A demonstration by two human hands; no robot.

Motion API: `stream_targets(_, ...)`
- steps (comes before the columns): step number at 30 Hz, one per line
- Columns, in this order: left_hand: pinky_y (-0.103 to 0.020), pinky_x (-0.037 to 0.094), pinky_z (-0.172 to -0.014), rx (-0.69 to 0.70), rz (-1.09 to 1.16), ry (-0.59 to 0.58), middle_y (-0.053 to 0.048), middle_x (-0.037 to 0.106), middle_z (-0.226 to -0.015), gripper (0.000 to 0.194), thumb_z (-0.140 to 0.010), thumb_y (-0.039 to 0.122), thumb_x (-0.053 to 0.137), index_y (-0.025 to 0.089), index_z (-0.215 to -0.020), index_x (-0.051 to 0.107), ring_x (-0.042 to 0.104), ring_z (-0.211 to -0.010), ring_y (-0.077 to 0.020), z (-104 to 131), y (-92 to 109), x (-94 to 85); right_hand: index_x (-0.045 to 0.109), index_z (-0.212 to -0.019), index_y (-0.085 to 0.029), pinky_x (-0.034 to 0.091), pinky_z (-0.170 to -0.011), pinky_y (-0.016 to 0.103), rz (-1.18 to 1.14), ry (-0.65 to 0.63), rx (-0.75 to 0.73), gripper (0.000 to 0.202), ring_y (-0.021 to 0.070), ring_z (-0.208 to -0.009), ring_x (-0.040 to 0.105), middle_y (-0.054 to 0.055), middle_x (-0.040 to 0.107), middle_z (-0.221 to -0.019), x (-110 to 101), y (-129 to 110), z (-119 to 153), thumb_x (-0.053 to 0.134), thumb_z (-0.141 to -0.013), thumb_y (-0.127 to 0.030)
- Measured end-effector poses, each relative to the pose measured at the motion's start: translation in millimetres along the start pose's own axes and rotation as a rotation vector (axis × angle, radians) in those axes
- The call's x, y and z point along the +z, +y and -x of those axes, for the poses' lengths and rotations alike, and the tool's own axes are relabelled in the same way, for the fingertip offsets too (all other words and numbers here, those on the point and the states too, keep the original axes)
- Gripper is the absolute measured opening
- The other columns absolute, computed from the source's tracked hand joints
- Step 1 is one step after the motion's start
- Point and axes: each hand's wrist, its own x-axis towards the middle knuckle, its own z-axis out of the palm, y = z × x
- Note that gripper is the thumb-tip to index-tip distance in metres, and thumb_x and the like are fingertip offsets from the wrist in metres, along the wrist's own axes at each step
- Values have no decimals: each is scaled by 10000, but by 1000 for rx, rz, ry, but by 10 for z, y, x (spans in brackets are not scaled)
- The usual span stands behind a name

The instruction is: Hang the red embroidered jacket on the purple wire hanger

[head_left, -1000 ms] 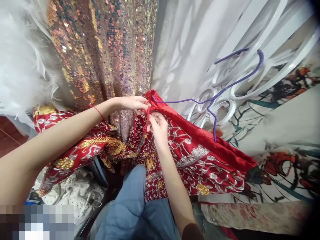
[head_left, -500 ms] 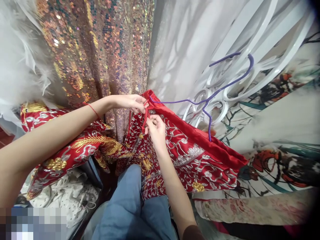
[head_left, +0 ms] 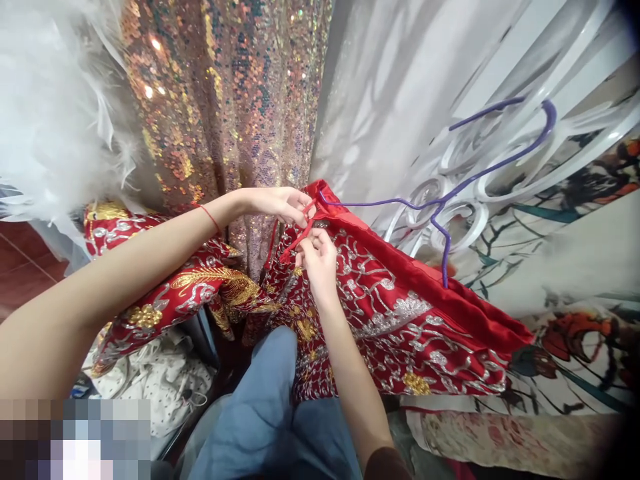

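Note:
A red garment (head_left: 385, 283) with silver and gold embroidery lies over my knees, its plain red waistband (head_left: 450, 297) slanting down to the right. The purple hanger (head_left: 390, 201) has its arms at the waistband and its hook off to the upper right. At the band's left corner, my left hand (head_left: 286, 204) pinches a red cord (head_left: 299, 241). Just below, my right hand (head_left: 319, 257) has thumb and fingers closed on the same cord. A short tail of it slants down to the left. The fingers hide part of the cord.
More red and gold embroidered cloth (head_left: 185, 293) lies under my left forearm. Behind hang a sequinned fabric (head_left: 250, 87) and white feathers (head_left: 65, 100). White curled metalwork (head_left: 467, 227) stands at right, by a painted floral cloth (head_left: 575, 347). Spotted white cloth (head_left: 160, 387) sits lower left.
The view has shifted, so most things appear farther right. The cord's tail now slants more to the left. Both hands keep their hold close together at the band's corner.

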Motion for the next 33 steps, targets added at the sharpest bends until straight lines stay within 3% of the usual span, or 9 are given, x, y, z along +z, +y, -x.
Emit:
stream_targets(7, -251, 373, -620, -6, -44, 10, -5, 638, -736, 234, -769, 359, 714, 162, -888, 671, 520, -619, -94, 11, 58, 15, 476, -674, -196, 317, -366, 128, -5, 20, 115, 230, 20, -371, 460, -81, 526, -535, 27, -24, 0, 523, -872, -303)
stream_targets(12, -252, 348, -573, -58, -108, 38, -4, 599, -678, 279, -835, 424, 655, 162, -748, 611, 472, -566, -87, 1, 99, 45, 494, -619, -172, 277, -351, 142, 89, -121, 352, 342, 33, -335, 449, -35, 558, -484, 4, 9, -69, 420, -943, -251)
stream_targets(17, -255, 369, -579, -43, -194, 85, 1, 586, -640, 322, -865, 448, 611, 161, -719, 610, 464, -552, -91, -20, 75, 43, 519, -630, -160, 259, -363, 151, 293, -295, 555, 376, 46, -347, 477, -18, 577, -486, -119, 242, -102, 388, -975, -234)
stream_targets(20, -264, 403, -615, -19, -277, 44, -20, 620, -630, 358, -879, 449, 594, 149, -689, 639, 513, -576, -104, -26, 75, 71, 546, -708, -168, 397, -458, 177, 515, -334, 522, 323, 68, -391, 533, -5, 637, -553, -229, 310, -56, 449, -981, -311)
stream_targets(23, -255, 409, -610, 0, -388, 31, -31, 633, -604, 406, -901, 440, 569, 143, -632, 635, 534, -556, -100, -20, 119, 124, 603, -814, -178, 489, -607, 242, 894, -319, 474, 293, 122, -497, 625, 27, 697, -643, -291, 241, -23, 592, -917, -452)
stream_targets(27, -227, 419, -615, 73, -378, 201, -25, 661, -625, 415, -950, 444, 507, 144, -687, 624, 569, -566, -85, 17, 244, 155, 664, -867, -181, 511, -744, 327, 1351, -322, 514, 301, 248, -809, 723, 111, 747, -840, -232, 171, -9, 748, -789, -459)
stream_targets(30, -220, 427, -606, 102, -351, 324, -20, 661, -625, 404, -962, 462, 494, 144, -758, 638, 576, -559, -83, 52, 331, 142, 676, -866, -176, 515, -789, 344, 1373, -374, 520, 269, 276, -942, 711, 139, 744, -956, -171, 191, 20, 743, -793, -426)
stream_targets(33, -222, 436, -604, 105, -341, 268, -22, 654, -617, 406, -962, 460, 502, 146, -738, 630, 572, -556, -83, 62, 349, 135, 638, -1022, -163, 524, -793, 328, 1118, -357, 343, 229, 222, -869, 705, 105, 739, -933, -165, 151, 42, 648, -851, -315)
